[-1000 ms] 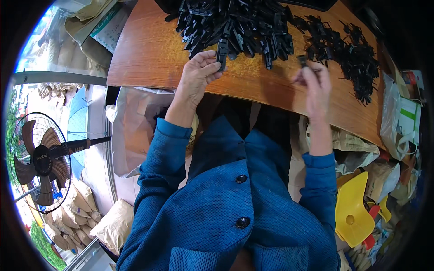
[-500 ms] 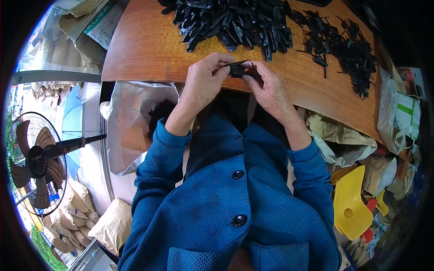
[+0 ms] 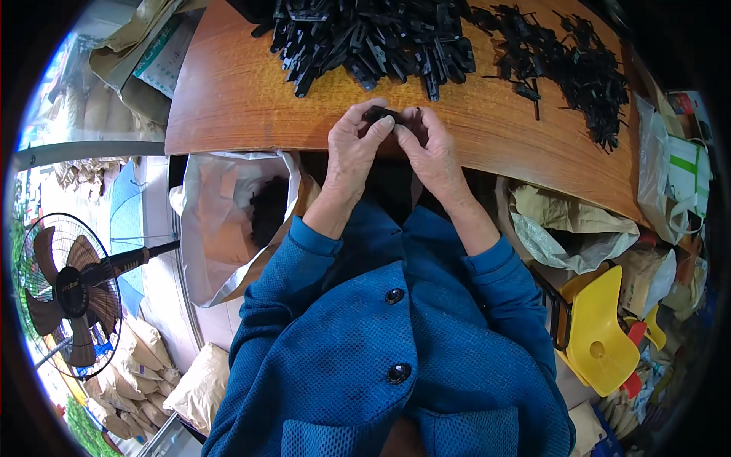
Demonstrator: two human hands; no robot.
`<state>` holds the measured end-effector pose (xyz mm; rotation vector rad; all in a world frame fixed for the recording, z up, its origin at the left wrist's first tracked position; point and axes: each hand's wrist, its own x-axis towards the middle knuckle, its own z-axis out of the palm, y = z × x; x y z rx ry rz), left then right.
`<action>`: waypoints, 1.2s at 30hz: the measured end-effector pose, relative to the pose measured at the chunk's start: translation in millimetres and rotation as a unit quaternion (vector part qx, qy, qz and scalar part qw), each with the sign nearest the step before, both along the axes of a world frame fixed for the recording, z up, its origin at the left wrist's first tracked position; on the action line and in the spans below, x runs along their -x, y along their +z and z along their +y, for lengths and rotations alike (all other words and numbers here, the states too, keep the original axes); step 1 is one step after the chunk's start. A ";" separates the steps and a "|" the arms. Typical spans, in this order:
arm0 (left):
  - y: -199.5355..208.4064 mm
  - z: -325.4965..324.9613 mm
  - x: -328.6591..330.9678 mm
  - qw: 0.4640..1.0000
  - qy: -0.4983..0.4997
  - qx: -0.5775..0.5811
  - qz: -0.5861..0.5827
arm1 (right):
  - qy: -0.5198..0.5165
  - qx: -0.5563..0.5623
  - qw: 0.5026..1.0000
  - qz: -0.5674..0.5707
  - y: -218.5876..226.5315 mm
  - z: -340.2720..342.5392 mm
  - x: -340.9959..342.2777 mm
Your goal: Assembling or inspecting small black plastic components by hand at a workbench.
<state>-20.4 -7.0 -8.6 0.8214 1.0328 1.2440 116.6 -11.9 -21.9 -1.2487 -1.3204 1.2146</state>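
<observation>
Between both hands, just above the table's near edge, is a small black plastic part (image 3: 378, 114), mostly covered by fingers. My left hand (image 3: 356, 141) pinches its left end with thumb and forefinger. My right hand (image 3: 428, 145) closes on its right end, the thumb close to the left thumb. Beyond the hands, a large pile of black plastic parts (image 3: 369, 42) lies on the wooden table (image 3: 228, 107). A second heap of thin black pieces (image 3: 586, 84) spreads over the table's right side.
Below the table edge, a white sack (image 3: 209, 244) hangs open at left and a paper-lined bag (image 3: 571, 213) at right. A standing fan (image 3: 72, 293) is far left. A yellow plastic chair (image 3: 601, 343) stands lower right, near a white-and-green bag (image 3: 685, 183).
My hands have drawn closer together around the black part, the thumbs now nearly meeting and covering more of it. The whole view has shifted slightly.
</observation>
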 end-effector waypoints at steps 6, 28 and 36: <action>18.7 7.7 -16.5 0.995 -0.017 -0.057 0.085 | 0.033 0.068 0.993 0.095 15.4 6.9 -28.0; 0.0 98.8 -97.5 0.758 -0.125 -0.178 0.615 | -0.101 -0.202 0.765 -0.603 4.5 76.9 -236.1; 5.9 90.3 -51.4 0.984 -0.150 0.075 0.065 | -0.201 -0.349 0.771 -0.494 20.1 71.8 -199.8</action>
